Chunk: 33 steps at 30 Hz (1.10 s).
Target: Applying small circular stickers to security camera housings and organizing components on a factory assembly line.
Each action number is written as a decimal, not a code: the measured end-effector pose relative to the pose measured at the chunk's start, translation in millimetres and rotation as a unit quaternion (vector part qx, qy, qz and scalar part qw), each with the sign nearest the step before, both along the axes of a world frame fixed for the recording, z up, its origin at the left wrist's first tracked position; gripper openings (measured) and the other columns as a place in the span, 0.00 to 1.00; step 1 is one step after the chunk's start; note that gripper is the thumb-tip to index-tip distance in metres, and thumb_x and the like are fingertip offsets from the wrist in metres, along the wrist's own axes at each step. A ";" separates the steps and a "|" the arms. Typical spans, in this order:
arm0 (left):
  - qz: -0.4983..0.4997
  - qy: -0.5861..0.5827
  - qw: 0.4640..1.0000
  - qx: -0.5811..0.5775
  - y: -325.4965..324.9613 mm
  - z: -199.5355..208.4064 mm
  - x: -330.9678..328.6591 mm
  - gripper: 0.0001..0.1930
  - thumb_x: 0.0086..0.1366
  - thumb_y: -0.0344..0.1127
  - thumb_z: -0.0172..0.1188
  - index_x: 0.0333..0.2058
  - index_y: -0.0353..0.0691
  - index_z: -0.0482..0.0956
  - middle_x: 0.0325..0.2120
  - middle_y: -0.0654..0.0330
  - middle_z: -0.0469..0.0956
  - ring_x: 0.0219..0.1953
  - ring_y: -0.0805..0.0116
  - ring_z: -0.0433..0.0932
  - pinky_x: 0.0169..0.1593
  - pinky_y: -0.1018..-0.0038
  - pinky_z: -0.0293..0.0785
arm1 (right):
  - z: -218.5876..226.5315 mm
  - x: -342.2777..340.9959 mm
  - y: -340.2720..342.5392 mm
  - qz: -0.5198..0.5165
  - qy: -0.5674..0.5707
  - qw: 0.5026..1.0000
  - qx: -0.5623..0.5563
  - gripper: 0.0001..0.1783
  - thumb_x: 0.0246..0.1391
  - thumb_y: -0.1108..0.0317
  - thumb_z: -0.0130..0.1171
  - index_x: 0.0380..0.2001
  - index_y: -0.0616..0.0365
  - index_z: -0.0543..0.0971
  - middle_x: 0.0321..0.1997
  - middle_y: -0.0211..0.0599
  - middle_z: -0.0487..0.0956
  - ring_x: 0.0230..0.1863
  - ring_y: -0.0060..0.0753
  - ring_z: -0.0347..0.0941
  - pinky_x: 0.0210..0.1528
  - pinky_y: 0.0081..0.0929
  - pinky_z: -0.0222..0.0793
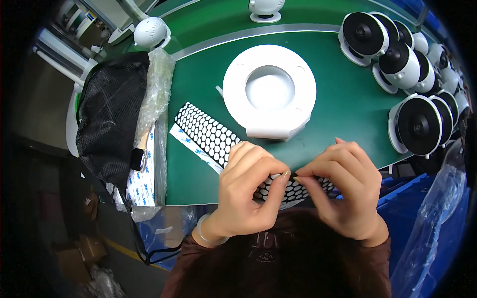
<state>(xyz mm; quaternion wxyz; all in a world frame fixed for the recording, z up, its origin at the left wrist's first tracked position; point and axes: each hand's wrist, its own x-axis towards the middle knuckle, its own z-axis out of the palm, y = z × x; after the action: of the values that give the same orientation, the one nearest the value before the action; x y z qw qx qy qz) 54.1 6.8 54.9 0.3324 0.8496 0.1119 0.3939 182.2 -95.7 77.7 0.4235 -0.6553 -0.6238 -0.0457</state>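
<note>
Close to my body, both hands pinch the edge of a black sheet with white round pads (292, 191). My left hand (248, 196) has thumb and forefinger pressed together on it. My right hand (345, 188) pinches it a short way to the right, fingertips almost meeting the left ones. Part of this sheet is hidden behind the fingers. A second dotted sheet (211, 134) lies on the green table just beyond my left hand, with a white printed strip (196, 149) along its near side. Farther off rests a white round fixture (235, 84) with a recessed middle.
Several white camera-like units with black fronts (420, 125) crowd the right side. A black mesh bag (113, 116), bubble wrap (160, 84) and printed white sheets (143, 186) lie at the left. Two white units, one rounded (150, 33), one small (266, 9), stand at the back.
</note>
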 end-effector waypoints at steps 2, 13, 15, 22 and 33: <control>0.002 0.003 1.000 -0.009 0.2 -2.4 -0.5 0.03 0.44 0.20 0.53 0.20 0.33 0.71 0.17 0.59 0.66 0.22 0.65 0.63 0.31 0.74 0.59 | -1.2 -2.9 1.1 -0.004 -0.008 1.000 0.006 0.11 0.27 0.79 0.63 0.21 0.57 0.76 0.22 0.32 0.73 0.26 0.35 0.68 0.36 0.31 0.66; 0.019 0.000 1.000 -0.024 -1.9 -3.8 2.2 0.02 0.46 0.20 0.53 0.21 0.32 0.70 0.17 0.59 0.66 0.22 0.66 0.63 0.30 0.74 0.59 | -2.6 3.9 4.7 0.021 -0.027 0.999 0.010 0.12 0.26 0.80 0.63 0.21 0.59 0.74 0.22 0.34 0.72 0.27 0.36 0.67 0.32 0.28 0.66; 0.023 0.005 1.000 -0.012 -2.3 -2.8 2.3 0.02 0.47 0.20 0.53 0.21 0.32 0.70 0.17 0.59 0.66 0.22 0.66 0.63 0.30 0.74 0.59 | -1.1 4.6 4.6 0.021 -0.022 1.000 0.002 0.12 0.26 0.80 0.63 0.21 0.59 0.74 0.22 0.33 0.72 0.27 0.36 0.68 0.32 0.28 0.66; 0.064 0.004 0.994 -0.094 -3.2 -2.0 3.8 0.04 0.47 0.19 0.54 0.23 0.34 0.71 0.18 0.58 0.66 0.21 0.61 0.64 0.28 0.73 0.59 | -4.5 -0.6 3.9 0.015 -0.110 0.993 0.041 0.11 0.28 0.79 0.62 0.21 0.57 0.74 0.23 0.32 0.73 0.28 0.37 0.68 0.34 0.31 0.68; 0.075 0.014 0.995 -0.058 1.6 -9.0 9.0 0.04 0.50 0.21 0.56 0.27 0.34 0.74 0.38 0.47 0.67 0.28 0.70 0.72 0.35 0.77 0.67 | 21.6 34.8 24.8 -0.009 0.280 0.960 -0.028 0.03 0.45 0.78 0.57 0.25 0.68 0.75 0.29 0.36 0.77 0.31 0.19 0.72 0.36 0.14 0.66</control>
<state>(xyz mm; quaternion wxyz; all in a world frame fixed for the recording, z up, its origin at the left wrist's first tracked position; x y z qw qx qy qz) 63.1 8.5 45.9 0.3491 0.8235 0.2027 0.3986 217.1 -70.9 99.3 0.5626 -0.6589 -0.4753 0.1531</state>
